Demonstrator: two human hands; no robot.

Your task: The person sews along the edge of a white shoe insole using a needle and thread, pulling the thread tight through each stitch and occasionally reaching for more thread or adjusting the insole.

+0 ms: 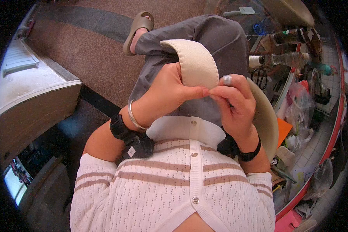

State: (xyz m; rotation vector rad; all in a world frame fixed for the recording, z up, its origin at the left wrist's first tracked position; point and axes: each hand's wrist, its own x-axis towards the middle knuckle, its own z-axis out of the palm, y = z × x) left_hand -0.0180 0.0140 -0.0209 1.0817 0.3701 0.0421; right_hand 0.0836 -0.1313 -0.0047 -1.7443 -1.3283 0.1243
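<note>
A cream, felt-like curved piece [199,62] with stitches along its edge is held above my lap. My left hand [170,85] grips its lower left side, thumb lying along the near edge. Close by the thumb tip, my right hand [237,101] is pinched at the piece's lower right corner. Whatever lies between those fingertips, perhaps too thin to see, I cannot make out. A silver metal band [227,80], like a ring thimble, sits on a finger of the right hand.
On the right, a cluttered shelf holds a white thread spool [256,61], dark-handled scissors [261,77], a clear plastic bag [299,102] and an orange sheet [284,130]. A beige chair edge [267,116] curves beside my right arm. A white cabinet [38,77] stands left.
</note>
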